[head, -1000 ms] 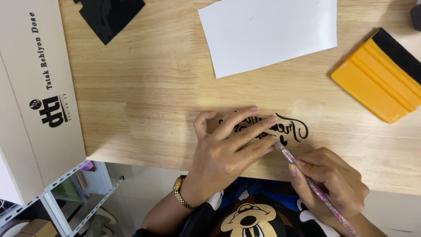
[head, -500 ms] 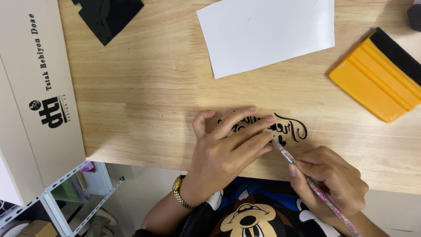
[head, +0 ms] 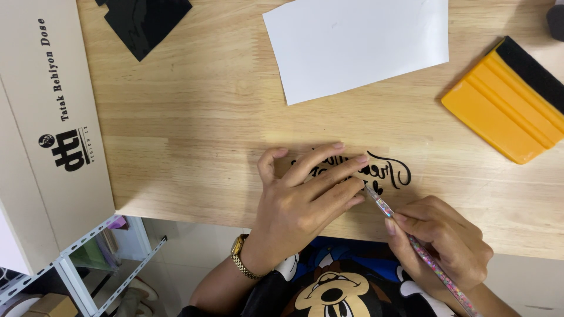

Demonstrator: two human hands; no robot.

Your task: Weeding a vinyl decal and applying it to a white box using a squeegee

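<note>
Head view: left hand (head: 305, 196) over black decal (head: 392, 172), yellow squeegee (head: 505, 100) well apart.

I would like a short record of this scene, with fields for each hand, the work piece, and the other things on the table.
left hand: flat, fingers spread, pressing on the clear sheet with black cursive lettering
right hand: holds thin glitter-filled pen tool, tip at the lettering
surface: light wooden table
other things: white paper sheet; orange plastic squeegee with black felt edge; black vinyl piece; cardboard box at left

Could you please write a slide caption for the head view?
Left hand pins black lettering decal on wooden table; right hand works it with pen-like tool.
</note>
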